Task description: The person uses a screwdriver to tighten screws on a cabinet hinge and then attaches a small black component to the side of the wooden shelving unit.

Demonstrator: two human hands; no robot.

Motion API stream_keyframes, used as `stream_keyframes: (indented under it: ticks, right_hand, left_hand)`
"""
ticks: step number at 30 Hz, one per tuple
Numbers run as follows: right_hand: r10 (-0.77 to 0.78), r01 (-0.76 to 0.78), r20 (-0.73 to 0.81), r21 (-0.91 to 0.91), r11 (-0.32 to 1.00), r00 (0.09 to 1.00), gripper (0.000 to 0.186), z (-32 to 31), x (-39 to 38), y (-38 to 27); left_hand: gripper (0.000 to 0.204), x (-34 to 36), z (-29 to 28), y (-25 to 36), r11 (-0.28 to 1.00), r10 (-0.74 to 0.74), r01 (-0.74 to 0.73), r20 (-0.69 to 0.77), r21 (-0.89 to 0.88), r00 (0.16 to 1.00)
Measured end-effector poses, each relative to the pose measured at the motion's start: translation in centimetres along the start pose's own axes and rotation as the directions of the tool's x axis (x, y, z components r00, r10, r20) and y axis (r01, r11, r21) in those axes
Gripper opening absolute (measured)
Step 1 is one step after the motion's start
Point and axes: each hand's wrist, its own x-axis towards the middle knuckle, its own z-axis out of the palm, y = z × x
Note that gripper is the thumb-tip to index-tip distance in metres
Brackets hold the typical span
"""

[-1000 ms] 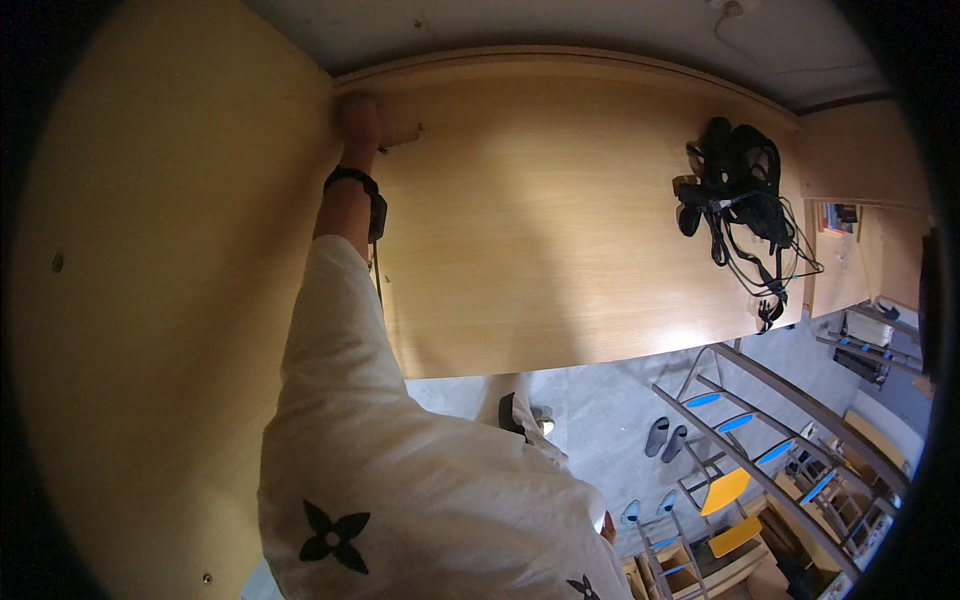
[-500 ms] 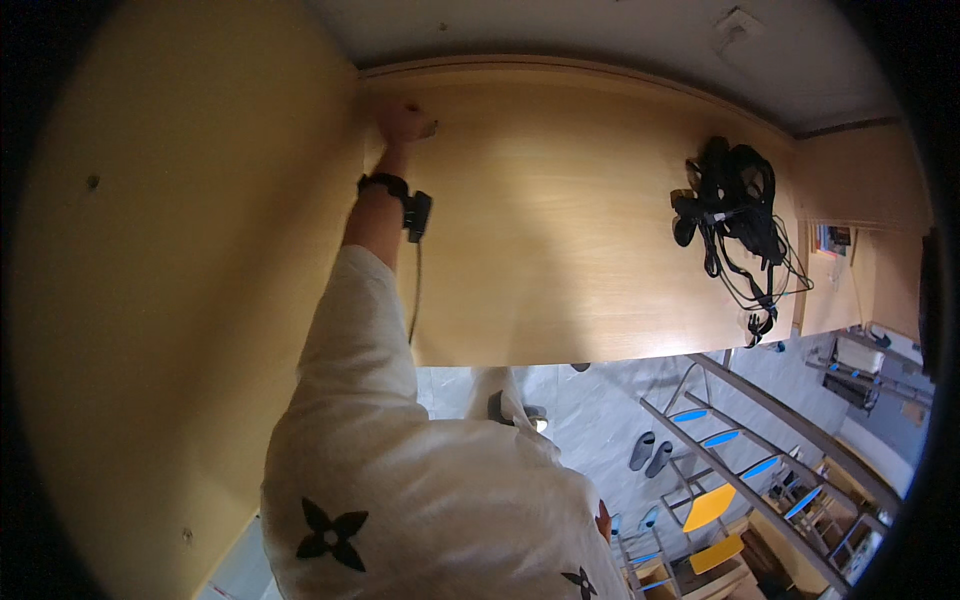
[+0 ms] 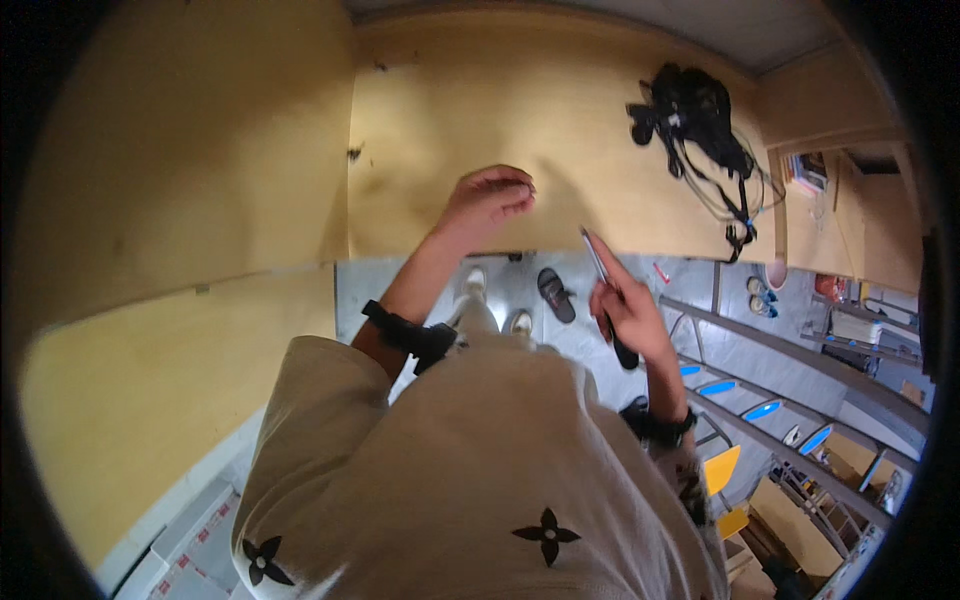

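Observation:
My left hand [image 3: 488,205] hovers over the near half of a light wooden board, its fingers curled and their tips pressed together. Something small and dark may sit at the fingertips, too small to name. Off the board's front edge, my right hand [image 3: 630,308] is closed around a screwdriver [image 3: 594,255]. The metal shaft points up toward the board and the black handle shows below the palm. On the wooden board [image 3: 450,120], near the left panel, are two small dark fittings or holes.
A tangled heap of black straps and cables [image 3: 695,115] lies on the board's right side. A tall wooden panel [image 3: 220,150] bounds the left. Below are a dark slipper [image 3: 556,295], a metal ladder [image 3: 790,350] with blue treads and a yellow chair seat [image 3: 722,468].
My left hand has come back from the board's far left corner toward its near middle. My right hand has entered view with the screwdriver. The view has shifted.

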Motion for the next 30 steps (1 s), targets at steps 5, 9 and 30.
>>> stream_keyframes:
  ticks: [5, 9, 30]
  right_hand:
    - [-0.026, 0.020, 0.278, 0.024, 1.000, 0.960, 0.052, 1.7, -3.0, -0.8]
    - [-0.068, 0.071, 0.382, 0.006, 0.997, 0.922, 0.051, 3.9, -5.7, 1.9]
    - [-0.043, 0.086, 0.538, -0.055, 0.995, 0.842, 0.053, 21.4, -18.6, 6.3]
  left_hand:
    - [0.018, -10.0, 3.2, -2.7, 0.982, 0.093, -0.100, -0.050, -0.160, 0.994]
    - [0.022, -16.1, 4.2, -7.0, 0.961, 0.090, -0.138, -0.202, -0.238, 0.975]
    - [0.021, -39.3, 3.0, -16.2, 0.770, 0.161, -0.436, -0.519, -0.466, 0.839]
